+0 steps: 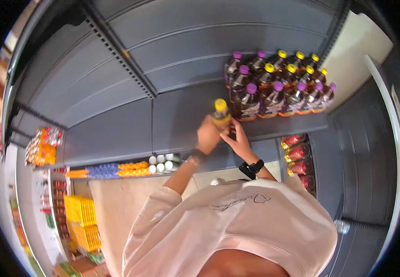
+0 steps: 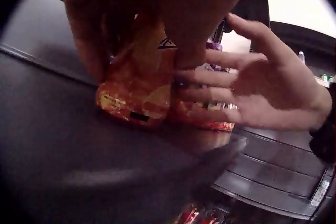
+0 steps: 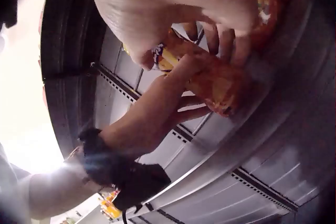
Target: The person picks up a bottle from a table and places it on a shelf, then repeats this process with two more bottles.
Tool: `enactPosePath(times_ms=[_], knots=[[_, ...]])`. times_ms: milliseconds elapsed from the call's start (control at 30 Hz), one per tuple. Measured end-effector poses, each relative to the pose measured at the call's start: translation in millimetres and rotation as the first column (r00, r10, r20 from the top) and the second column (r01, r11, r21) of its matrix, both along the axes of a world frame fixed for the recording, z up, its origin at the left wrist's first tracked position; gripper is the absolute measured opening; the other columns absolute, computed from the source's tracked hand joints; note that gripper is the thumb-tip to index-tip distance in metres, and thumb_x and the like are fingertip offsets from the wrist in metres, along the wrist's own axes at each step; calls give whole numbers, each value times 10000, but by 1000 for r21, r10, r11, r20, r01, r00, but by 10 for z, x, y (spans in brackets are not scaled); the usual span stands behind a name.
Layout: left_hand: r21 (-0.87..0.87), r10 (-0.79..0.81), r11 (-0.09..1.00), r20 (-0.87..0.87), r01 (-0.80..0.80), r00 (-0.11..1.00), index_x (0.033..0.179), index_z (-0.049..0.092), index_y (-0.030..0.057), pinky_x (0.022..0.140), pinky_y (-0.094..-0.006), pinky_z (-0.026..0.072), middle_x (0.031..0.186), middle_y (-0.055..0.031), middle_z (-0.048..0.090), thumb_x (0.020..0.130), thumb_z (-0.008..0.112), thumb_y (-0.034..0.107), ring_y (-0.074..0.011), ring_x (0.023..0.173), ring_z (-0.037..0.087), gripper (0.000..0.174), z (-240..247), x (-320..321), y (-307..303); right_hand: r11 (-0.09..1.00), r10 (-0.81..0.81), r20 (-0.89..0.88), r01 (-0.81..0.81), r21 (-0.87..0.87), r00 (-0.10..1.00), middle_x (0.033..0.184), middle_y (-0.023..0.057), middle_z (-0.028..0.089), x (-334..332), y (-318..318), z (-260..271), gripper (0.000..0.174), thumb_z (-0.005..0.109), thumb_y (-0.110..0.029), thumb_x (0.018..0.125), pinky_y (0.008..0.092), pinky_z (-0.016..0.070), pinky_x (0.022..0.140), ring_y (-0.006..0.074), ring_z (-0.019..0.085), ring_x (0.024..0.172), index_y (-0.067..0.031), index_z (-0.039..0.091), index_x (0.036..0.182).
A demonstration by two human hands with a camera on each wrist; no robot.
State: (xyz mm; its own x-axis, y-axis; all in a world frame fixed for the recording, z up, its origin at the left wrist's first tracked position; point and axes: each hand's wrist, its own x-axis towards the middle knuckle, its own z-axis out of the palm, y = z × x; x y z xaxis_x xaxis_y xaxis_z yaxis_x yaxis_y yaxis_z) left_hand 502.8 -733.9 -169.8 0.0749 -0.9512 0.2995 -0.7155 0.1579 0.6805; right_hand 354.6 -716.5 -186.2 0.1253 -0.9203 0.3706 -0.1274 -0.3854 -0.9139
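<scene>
My left hand grips a bottle with a yellow cap over the front of the grey shelf. In the left wrist view the fingers come down around this bottle, whose wrap is orange and yellow. My right hand is close beside it, fingers extended toward the bottle's side in the left wrist view. From the right wrist, the right hand arches over the bottle, while the left hand holds it from the other side. Just right of my hands stand rows of dark bottles with purple caps and yellow caps.
Below the shelf, red-labelled packs are at the right, and white-topped cans and orange bottles at the left. More orange bottles stand far left. Yellow crates are stacked on the floor. A shelf upright runs up the back panel.
</scene>
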Motion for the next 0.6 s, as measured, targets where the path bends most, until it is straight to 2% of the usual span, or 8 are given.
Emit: enactPosePath(times_ms=[33,100,133,233,300,367,567,600], knots=[[-109,-6,994,32,10,999,1011,516,12,736,-478,531,941,-191,631,678,808,353,-402,885,632,559,-133,-43,98,999,44,8,-44,-6,999,1215,178,605,-16,-37,17,613,750,-242,850,370,492,924,276,602,1109,-10,468,1342],[-92,113,990,18,-111,993,1012,505,11,726,-469,526,936,-188,612,684,808,334,-404,903,619,551,-50,-191,321,999,31,-161,-27,23,986,1210,165,617,-96,-41,62,671,802,-284,795,377,495,928,271,614,1101,-17,490,1326],[-63,152,986,7,-152,988,1019,500,15,721,-468,524,933,-182,608,685,809,319,-399,911,616,547,40,-265,415,994,82,-94,-74,81,992,1169,165,644,-153,-50,60,677,838,-314,745,386,504,914,292,637,1071,-16,538,1274],[-40,237,971,1,-237,972,1030,493,24,716,-470,519,933,-172,602,685,809,295,-391,920,610,541,54,-448,531,977,200,-134,-187,100,971,1132,158,670,-353,-123,53,639,845,-309,732,386,513,895,299,657,1034,-18,578,1234],[-47,275,960,1,-274,961,1034,490,30,717,-471,517,935,-167,599,684,809,286,-387,921,607,538,44,-584,553,971,235,-167,-223,87,958,1127,147,682,-479,-199,-23,642,854,-336,717,383,523,859,266,671,1009,-45,603,1231],[-19,321,947,7,-321,947,1040,488,38,728,-468,515,954,-161,593,690,803,270,-383,923,602,525,98,-718,629,928,346,-141,-315,199,928,1094,147,695,-594,-228,149,647,860,-360,706,379,528,845,256,683,992,-51,615,1219],[46,473,881,-8,-472,881,1128,509,39,773,-461,520,1049,-153,584,688,817,304,-369,1001,590,599,32,-1038,763,914,404,-183,-403,44,896,996,120,713,-752,-336,26,591,869,-362,691,348,540,771,227,695,882,-54,651,1146],[44,469,883,-46,-467,882,1218,504,64,834,-450,507,1133,-160,584,699,818,321,-375,1045,584,659,-68,-1083,816,901,430,-211,-433,33,878,981,122,711,-813,-327,43,571,870,-356,687,348,542,763,225,696,874,-55,659,1123]])
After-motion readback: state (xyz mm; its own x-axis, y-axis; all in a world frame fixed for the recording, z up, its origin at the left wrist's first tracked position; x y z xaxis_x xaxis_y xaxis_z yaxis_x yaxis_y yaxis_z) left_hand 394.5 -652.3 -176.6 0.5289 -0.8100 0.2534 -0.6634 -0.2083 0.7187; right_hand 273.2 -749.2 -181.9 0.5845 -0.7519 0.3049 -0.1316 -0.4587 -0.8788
